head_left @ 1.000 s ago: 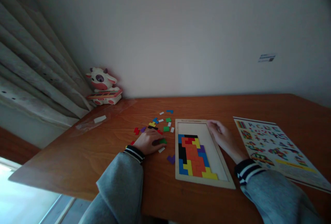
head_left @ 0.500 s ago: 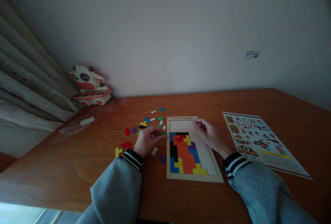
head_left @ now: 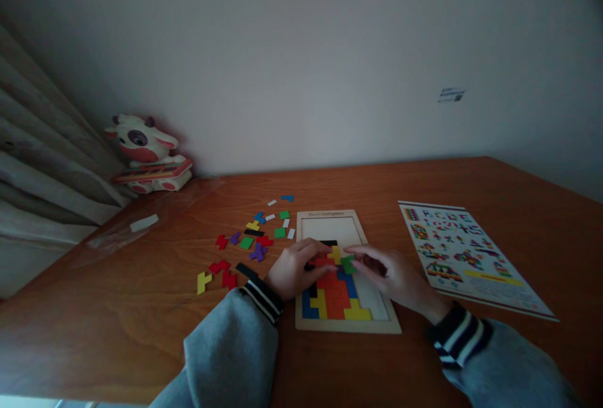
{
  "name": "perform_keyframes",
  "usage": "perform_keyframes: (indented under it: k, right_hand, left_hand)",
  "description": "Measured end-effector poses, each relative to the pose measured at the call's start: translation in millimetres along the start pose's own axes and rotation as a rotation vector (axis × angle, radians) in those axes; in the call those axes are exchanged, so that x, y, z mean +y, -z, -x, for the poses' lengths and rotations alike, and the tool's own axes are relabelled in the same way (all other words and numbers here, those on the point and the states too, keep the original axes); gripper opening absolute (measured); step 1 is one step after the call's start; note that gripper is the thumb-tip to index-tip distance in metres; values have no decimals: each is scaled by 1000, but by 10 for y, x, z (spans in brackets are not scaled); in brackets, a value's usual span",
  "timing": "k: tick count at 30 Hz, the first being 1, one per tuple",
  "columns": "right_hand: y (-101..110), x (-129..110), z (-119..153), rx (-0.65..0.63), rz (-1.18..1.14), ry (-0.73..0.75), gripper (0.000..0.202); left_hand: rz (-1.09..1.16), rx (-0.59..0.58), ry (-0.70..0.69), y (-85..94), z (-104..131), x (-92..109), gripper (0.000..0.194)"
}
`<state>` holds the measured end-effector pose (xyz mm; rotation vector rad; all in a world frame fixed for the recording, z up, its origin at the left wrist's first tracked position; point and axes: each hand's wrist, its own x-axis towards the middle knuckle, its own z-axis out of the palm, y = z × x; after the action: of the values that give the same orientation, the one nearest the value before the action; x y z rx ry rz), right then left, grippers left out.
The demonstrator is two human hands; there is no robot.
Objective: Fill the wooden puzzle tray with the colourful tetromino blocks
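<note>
- The right hand (head_left: 393, 276) grasps a small flat green puzzle piece (head_left: 347, 264) between the thumb and the finger; the piece is somewhat tilted and is seen over the right part of the filled area.
- The left hand (head_left: 296, 267) reaches over the left side of the board, with thumb and fingers spread apart – it appears released, and its fingertips point toward the green piece.
- The pale wooden rectangular board with a raised rim (head_left: 348, 327) lies flat on the brown wooden table (head_left: 330, 370), under both hands.
- Inside the board, flat orange pieces (head_left: 335, 295) occupy the middle; a yellow piece (head_left: 358, 312) is at the near edge, and a blue piece (head_left: 308, 310) fills the near left corner.
- The pale bottom of the board is visible at its far end and along the right side.
- To the left of the board are scattered loose pieces: a green square (head_left: 280, 232), a purple piece (head_left: 258, 252), a yellow piece with a stub (head_left: 203, 282), a black straight bar (head_left: 246, 270), and others.
- A printed white sheet with colourful figures (head_left: 475, 257) lies to the right – well apart from the board.
- A white and pink cow toy (head_left: 146, 155) stands at the far left, near the wall.
</note>
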<state>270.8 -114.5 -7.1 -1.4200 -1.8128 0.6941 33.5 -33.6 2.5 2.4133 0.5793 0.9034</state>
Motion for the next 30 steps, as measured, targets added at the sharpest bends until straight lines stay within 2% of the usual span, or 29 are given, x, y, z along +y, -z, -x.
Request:
perform_keyframes:
  k: [3,7,13,18,21,25,30]
  right_hand:
    - [110,100,237,-4,108,3,26]
    - [163,103,405,-46,158,64,20]
    - [191,-9,409,-126,226,131,15]
    - [234,-5,427,-187,247,161,11]
    - [210,26,422,-175,252,140,10]
    - [176,44,413,-170,273,125,23]
    - [197,5,432,-180,293,119,18]
  left_hand:
    - [-124,-38,-62,7,-15,-8,18]
    - [-163,-113,-93,-3,-25,-25,18]
    - [-190,-148,-53,-25,2,-65,20]
    - [-205,-150,-55,-31,13,-68,18]
    - [-213,-148,-45,-34,17,-66,18]
    - [-214,-149,-46,-36,19,-62,18]
    - [-209,-151,-45,-32,18,-70,18]
